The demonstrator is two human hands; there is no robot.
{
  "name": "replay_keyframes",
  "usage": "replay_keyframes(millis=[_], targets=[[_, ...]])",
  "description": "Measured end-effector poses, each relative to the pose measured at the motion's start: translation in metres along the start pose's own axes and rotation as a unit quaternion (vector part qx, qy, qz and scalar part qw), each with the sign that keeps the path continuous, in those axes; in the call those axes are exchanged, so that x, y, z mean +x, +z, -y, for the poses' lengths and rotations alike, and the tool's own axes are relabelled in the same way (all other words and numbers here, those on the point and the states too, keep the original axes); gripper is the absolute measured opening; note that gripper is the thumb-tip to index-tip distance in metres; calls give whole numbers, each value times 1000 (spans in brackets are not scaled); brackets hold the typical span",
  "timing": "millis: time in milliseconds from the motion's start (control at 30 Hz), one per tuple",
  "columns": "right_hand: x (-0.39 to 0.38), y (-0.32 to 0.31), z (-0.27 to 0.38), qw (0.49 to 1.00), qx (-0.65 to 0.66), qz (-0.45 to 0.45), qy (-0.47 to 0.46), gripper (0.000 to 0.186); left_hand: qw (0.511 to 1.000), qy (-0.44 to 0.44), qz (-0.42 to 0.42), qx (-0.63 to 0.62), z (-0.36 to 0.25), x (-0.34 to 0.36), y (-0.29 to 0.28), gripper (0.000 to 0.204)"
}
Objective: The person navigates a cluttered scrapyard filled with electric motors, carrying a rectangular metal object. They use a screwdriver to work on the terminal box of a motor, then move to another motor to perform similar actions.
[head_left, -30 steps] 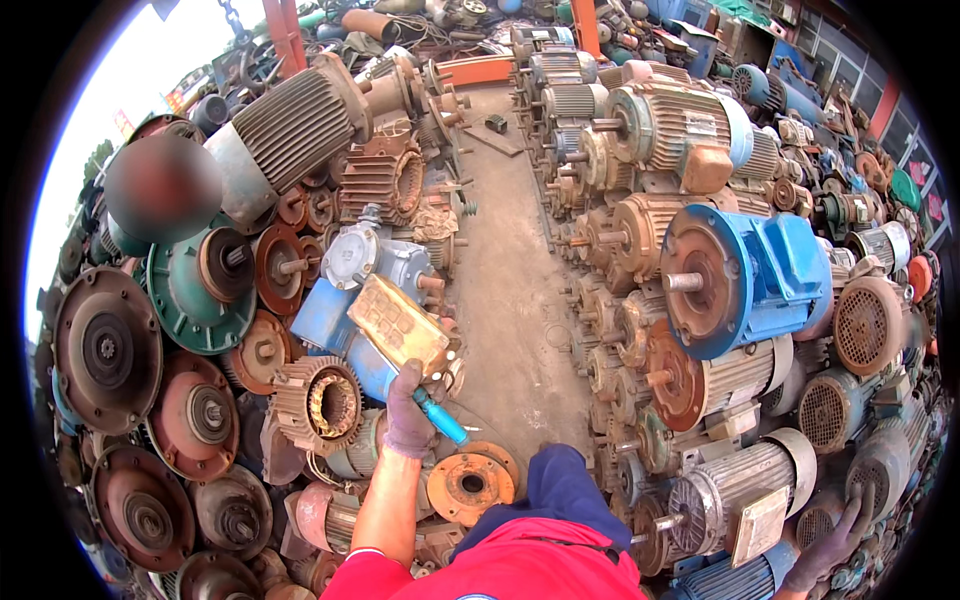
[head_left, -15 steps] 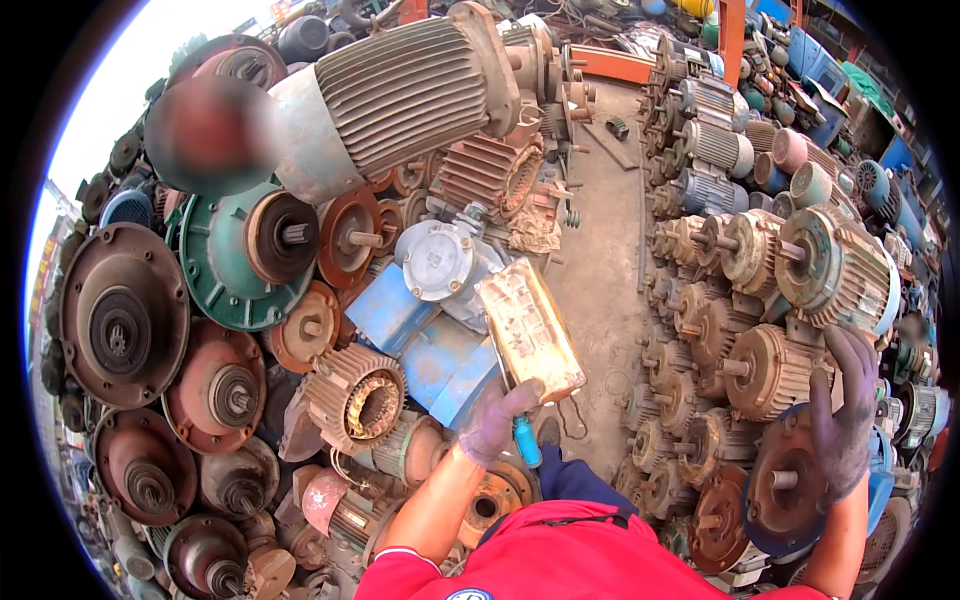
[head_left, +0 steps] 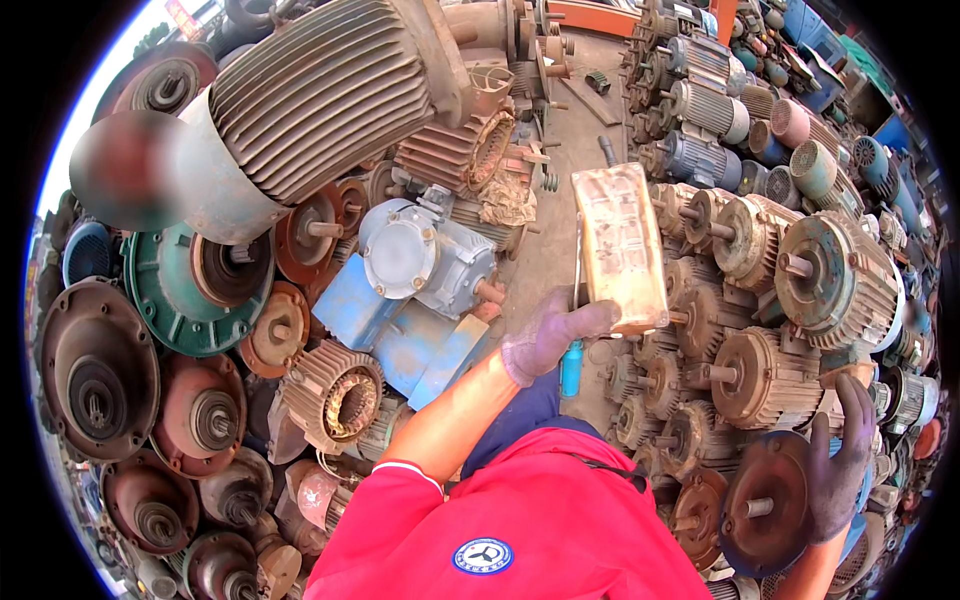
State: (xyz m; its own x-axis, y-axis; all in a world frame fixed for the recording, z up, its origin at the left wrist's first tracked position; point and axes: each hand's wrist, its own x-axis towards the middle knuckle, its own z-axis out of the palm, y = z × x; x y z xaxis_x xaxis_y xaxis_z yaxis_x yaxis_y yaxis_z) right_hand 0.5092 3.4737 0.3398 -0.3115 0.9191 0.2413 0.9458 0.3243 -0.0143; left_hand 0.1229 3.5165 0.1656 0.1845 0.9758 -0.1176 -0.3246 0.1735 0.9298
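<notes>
Head view, landmark: the big ribbed grey motor [head_left: 330,95].
Left hand [head_left: 548,335]: gloved, below and right of that motor, fingers clamped on the lower end of a worn tan rectangular block [head_left: 620,248], with a blue handle [head_left: 571,368] beneath the palm.
Right hand [head_left: 838,462]: far below-right, fingers curled over a rusty round end cover [head_left: 765,505].
Progress: block lifted clear of the piles and cover gripped; neither is set down yet.

I am standing in an open-air scrap yard for old electric motors. Rusty motors [head_left: 770,260] lie stacked in rows on my right, end covers [head_left: 95,370] and a big ribbed motor [head_left: 320,95] pile up on my left, with a dirt path [head_left: 560,170] between them.
</notes>
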Motion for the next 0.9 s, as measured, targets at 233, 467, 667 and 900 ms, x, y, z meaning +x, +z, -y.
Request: replay_keyframes(millis=[233,467,667,900], targets=[[64,-25,-4,995,-94,-6,-17,52,995,17,50,-88,-9,89,3,52],[270,-29,56,991,12,32,-132,53,999,18,-11,-42,-34,161,-44,44],[441,69,90,915,257,293,-103,81,994,53,-89,29,-63,220,-54,36],[520,203,144,661,624,416,-21,63,979,47,-193,41,-89,256,-68,31]])
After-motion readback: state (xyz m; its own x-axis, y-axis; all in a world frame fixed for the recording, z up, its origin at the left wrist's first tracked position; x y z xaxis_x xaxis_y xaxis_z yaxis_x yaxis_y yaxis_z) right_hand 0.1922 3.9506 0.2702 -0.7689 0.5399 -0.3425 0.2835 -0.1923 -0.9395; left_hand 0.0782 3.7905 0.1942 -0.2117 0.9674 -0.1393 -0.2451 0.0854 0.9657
